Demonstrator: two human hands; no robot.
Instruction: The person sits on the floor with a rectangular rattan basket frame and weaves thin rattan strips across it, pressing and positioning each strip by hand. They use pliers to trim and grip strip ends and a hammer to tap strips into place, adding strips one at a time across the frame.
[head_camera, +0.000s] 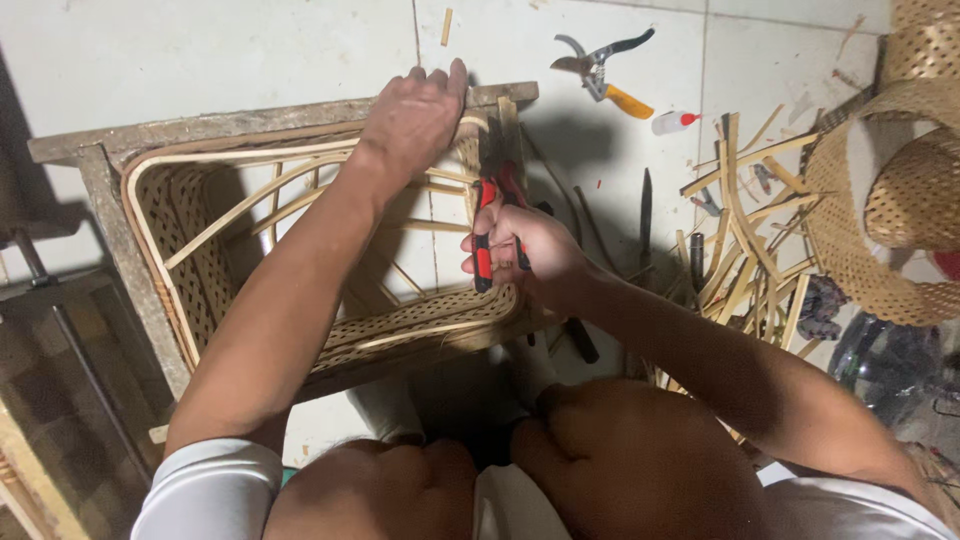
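A square woven bamboo basket (190, 250) sits inside a worn wooden frame (200, 125) on the tiled floor. My left hand (415, 110) presses down on the basket's far right corner, fingers curled over the rim. My right hand (525, 250) grips red-and-black handled pliers (485, 235) whose jaws point up at the basket's right rim, close below my left hand. The plier jaws are partly hidden in shadow. My knees fill the bottom of the view.
Pruning shears (605, 70) with an orange handle lie on the tiles beyond the basket, next to a small glue bottle (672, 122). A pile of bamboo strips (745, 230) lies to the right, with woven hats (890, 200) past it. Dark tools (646, 205) lie near the strips.
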